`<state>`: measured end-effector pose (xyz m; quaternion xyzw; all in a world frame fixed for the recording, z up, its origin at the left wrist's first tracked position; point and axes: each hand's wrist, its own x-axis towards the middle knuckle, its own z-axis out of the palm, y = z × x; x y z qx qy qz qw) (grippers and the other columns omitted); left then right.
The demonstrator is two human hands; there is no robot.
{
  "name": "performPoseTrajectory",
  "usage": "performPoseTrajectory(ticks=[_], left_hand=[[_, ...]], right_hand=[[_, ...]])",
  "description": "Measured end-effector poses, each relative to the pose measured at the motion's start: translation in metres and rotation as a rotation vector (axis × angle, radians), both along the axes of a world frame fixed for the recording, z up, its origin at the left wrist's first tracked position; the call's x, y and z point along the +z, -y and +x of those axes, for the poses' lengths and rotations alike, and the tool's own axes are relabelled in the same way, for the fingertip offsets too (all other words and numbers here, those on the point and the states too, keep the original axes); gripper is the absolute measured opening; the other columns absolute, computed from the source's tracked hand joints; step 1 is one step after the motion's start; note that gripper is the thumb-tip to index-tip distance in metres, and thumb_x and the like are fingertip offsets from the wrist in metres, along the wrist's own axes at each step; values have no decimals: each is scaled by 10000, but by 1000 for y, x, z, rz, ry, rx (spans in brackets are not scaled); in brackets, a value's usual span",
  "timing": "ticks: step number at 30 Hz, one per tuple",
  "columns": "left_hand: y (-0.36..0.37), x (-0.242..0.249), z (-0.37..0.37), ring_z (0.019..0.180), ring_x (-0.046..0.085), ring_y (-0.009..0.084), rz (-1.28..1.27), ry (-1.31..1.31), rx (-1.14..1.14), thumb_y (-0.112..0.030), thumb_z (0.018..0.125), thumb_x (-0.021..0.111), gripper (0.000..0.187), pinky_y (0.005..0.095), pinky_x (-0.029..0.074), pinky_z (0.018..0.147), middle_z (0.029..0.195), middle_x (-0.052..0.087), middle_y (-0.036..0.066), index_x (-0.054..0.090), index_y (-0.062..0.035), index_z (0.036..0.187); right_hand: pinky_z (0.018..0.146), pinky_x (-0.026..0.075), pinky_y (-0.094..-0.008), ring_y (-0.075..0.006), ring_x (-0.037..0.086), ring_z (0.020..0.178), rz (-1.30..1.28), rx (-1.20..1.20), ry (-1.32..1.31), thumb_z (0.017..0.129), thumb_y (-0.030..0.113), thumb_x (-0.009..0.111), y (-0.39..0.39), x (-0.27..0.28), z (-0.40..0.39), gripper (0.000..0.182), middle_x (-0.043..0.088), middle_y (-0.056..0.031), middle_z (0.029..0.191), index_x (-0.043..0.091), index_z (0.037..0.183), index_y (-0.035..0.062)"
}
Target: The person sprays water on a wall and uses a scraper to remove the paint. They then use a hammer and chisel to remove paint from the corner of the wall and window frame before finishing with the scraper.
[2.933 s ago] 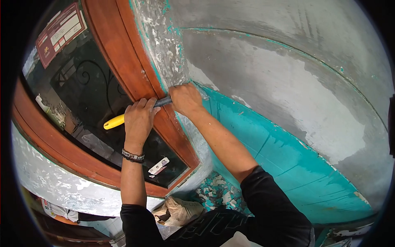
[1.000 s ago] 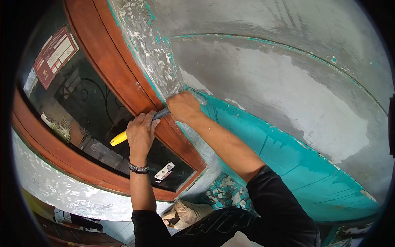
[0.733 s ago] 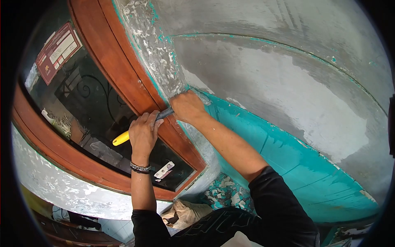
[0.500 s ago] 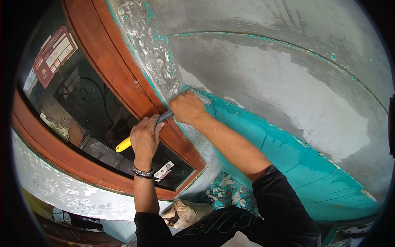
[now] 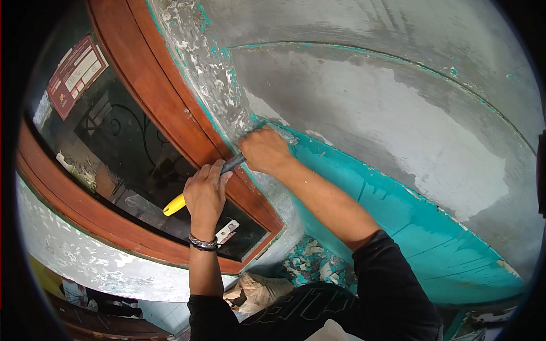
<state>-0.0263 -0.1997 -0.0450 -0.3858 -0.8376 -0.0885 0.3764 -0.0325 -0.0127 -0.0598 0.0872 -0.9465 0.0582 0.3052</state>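
A paint scraper with a grey shaft and a yellow grip end [image 5: 175, 204] slants across the brown wooden window frame [image 5: 170, 119]. My left hand [image 5: 205, 188] is wrapped round the handle near the yellow end. Farther up, my right hand [image 5: 263, 149] closes round the shaft close to the wall corner. The scraper's head is mostly hidden past my right fist, at the upper edge of the turquoise paint [image 5: 352, 199]. Bare grey wall [image 5: 421, 136] lies above that edge. A strip of patchy, flaked wall [image 5: 210, 68] runs beside the frame.
Dark window glass [image 5: 131, 136] carries a maroon sticker [image 5: 77, 77] and a small white label [image 5: 226, 232]. Below, turquoise and white paint flakes [image 5: 318, 264] are heaped beside a crumpled beige sack [image 5: 259, 291]. Pale floor tiles [image 5: 165, 315] show at lower left.
Both hands and the scraper have shifted slightly right, the yellow end a little lower. My grip on the scraper stays the same.
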Motion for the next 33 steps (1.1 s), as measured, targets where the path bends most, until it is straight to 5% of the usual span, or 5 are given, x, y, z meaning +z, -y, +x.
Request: performPoseTrajectory(ticks=[13,33], left_hand=[[-5,-7,22,730,609,233,-3,-63,14,-272,812,668,305,348,445,616,800,591,65,638,-85,1050],[-14,-17,62,720,610,279,36,8,27,-226,820,667,283,378,454,618,806,608,94,629,-59,1045]], right_hand=[[717,477,-390,-301,651,714,4,22,-19,684,122,636,-7,0,28,75,651,-129,703,625,701,50],[743,475,-377,-287,653,710,67,21,-20,665,103,633,-14,-3,64,53,652,-123,702,626,686,55]])
